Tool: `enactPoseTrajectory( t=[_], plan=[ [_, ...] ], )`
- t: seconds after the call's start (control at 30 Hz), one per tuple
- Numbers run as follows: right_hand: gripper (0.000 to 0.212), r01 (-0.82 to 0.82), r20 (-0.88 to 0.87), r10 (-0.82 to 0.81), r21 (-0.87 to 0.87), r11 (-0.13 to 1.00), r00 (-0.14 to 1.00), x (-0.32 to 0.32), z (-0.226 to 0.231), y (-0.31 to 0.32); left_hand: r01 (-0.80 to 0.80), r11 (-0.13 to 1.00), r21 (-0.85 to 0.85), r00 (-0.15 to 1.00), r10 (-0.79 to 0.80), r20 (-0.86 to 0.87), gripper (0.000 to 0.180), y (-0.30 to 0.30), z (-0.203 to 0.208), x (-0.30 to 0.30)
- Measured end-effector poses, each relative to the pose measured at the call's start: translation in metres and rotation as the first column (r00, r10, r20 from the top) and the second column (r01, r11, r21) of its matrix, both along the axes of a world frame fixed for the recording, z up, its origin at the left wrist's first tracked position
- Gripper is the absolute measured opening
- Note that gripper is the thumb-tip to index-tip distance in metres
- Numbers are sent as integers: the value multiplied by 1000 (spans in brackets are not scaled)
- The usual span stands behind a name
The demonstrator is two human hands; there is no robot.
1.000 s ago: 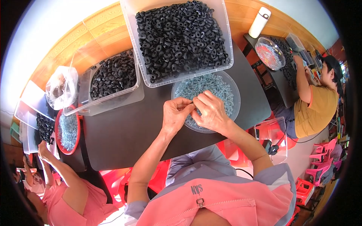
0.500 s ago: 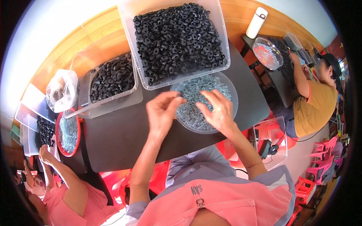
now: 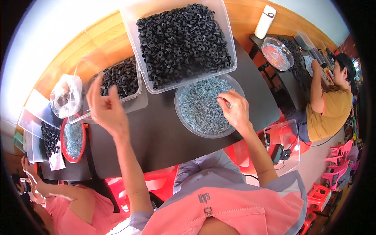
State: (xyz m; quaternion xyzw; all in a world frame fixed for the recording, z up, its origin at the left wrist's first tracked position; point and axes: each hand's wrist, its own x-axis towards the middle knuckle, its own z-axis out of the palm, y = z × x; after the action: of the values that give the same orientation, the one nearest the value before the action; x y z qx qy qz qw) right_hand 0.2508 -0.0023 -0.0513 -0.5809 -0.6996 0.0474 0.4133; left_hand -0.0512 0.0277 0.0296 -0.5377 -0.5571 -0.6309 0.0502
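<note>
My left hand is raised at the near edge of the left clear bin, its fingers spread and nothing visible in them. Small black plastic parts are heaped inside that bin. Over the right side of a round clear bowl, my right hand has thumb and index finger pinched together. Whatever sits between those fingertips, if anything, is too small to make out. The bowl is filled with tiny silvery-blue pieces that look like springs. A large clear bin of black parts stands tilted behind it.
On the dark table the bins stand close together. At left are a plastic bag and a red basin, beside a co-worker in pink. Another co-worker in yellow sits at right. A clear box holds black plugs.
My left hand has moved left from the bowl to the left bin; its pinch on a small black part has opened. My right hand's fingers, apart before, have come together.
</note>
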Motion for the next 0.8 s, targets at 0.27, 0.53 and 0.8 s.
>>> enactPoseTrajectory(
  t=[0.27,0.53,0.8],
  plan=[
    [15,-35,43,28,161,986,999,-24,37,70,550,813,-192,834,-546,76,30,-21,-47,87],
    [15,-27,185,-22,258,966,983,-38,45,129,649,732,-205,756,-590,285,28,-5,-84,96],
    [12,-512,-802,181,-173,842,569,-37,47,77,804,577,-146,501,-524,689,25,-10,-82,90]
  ],
)
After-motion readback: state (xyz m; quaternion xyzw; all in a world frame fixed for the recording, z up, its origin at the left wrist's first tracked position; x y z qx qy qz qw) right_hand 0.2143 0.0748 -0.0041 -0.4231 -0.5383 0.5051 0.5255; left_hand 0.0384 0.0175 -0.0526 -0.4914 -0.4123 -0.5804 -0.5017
